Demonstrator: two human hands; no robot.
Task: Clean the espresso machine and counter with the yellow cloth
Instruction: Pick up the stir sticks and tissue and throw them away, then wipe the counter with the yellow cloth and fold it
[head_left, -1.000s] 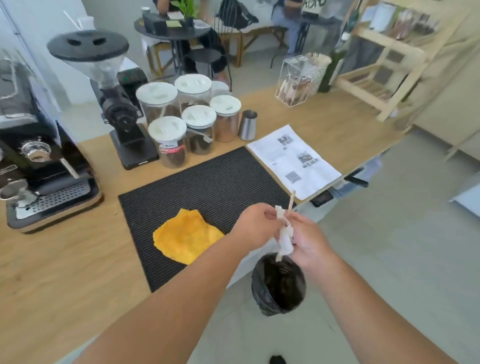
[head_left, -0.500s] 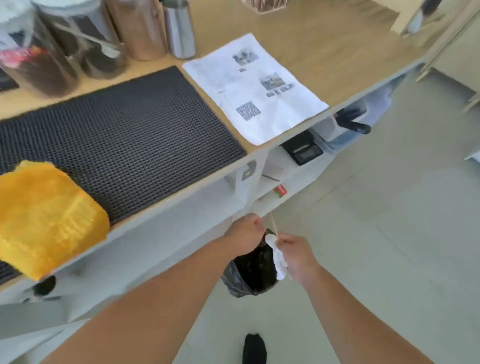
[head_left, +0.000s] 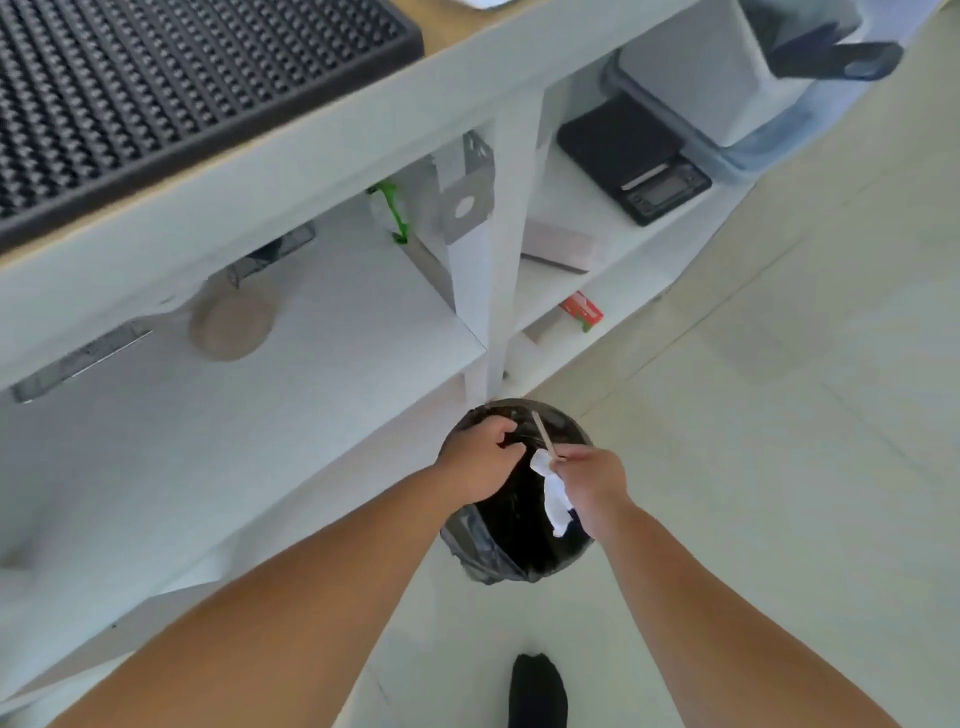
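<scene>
I look down at a small bin lined with a black bag (head_left: 511, 551) on the floor under the counter. My right hand (head_left: 592, 486) hovers over the bin, pinching a thin wooden stick (head_left: 544, 435) and a crumpled white paper wrapper (head_left: 553, 493). My left hand (head_left: 480, 457) sits beside it at the bin's far rim, fingers curled around the edge of the black bag. The yellow cloth and the espresso machine are out of view. Only a corner of the black rubber mat (head_left: 156, 98) on the wooden counter shows at the top left.
White shelves (head_left: 311, 415) under the counter hold a round brown disc (head_left: 231, 325), a black scale (head_left: 636, 161), a grey box (head_left: 561, 249) and a white container (head_left: 727, 78). A white post (head_left: 491, 291) stands just behind the bin. Pale floor tiles (head_left: 779, 415) spread right; my black-socked foot (head_left: 537, 691) is below.
My view has tipped down from the counter to the bin. Both hands dropped with the stick and wrapper to just above the bin; the yellow cloth and jars left the frame.
</scene>
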